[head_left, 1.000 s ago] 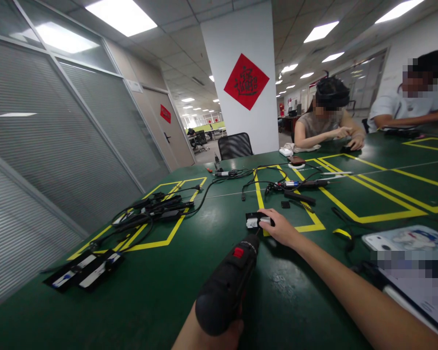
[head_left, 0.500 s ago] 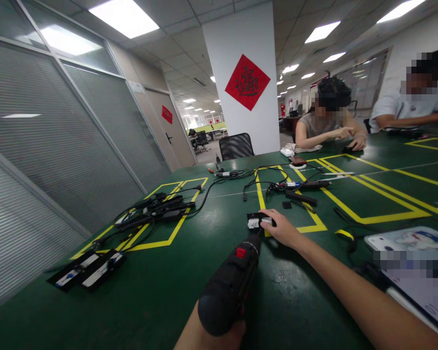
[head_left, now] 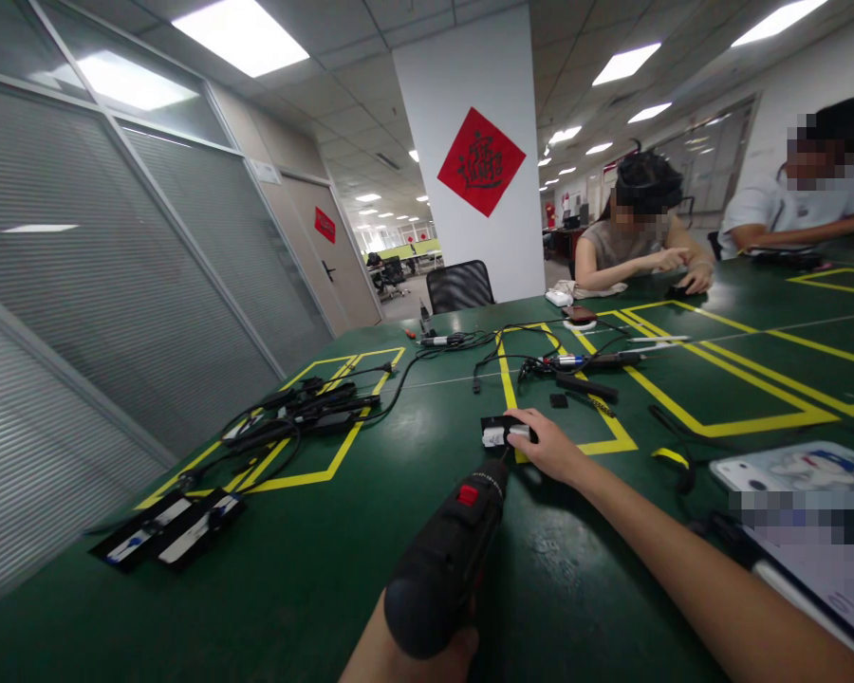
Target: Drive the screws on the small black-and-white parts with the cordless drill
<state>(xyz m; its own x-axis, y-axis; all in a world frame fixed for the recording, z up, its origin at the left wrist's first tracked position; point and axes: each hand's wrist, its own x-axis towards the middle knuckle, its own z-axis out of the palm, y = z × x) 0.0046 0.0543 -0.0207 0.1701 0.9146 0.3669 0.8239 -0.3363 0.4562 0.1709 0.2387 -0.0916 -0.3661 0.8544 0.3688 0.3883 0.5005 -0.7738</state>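
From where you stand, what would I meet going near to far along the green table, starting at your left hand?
Left hand gripping the drill → right hand on a small black-and-white part → tangle of cables → black chair → white pillar.

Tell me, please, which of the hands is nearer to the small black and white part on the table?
The right hand: its fingers rest on the small part. The left hand is well back, near the bottom edge, gripping the electric screwdriver, whose tip points at that part.
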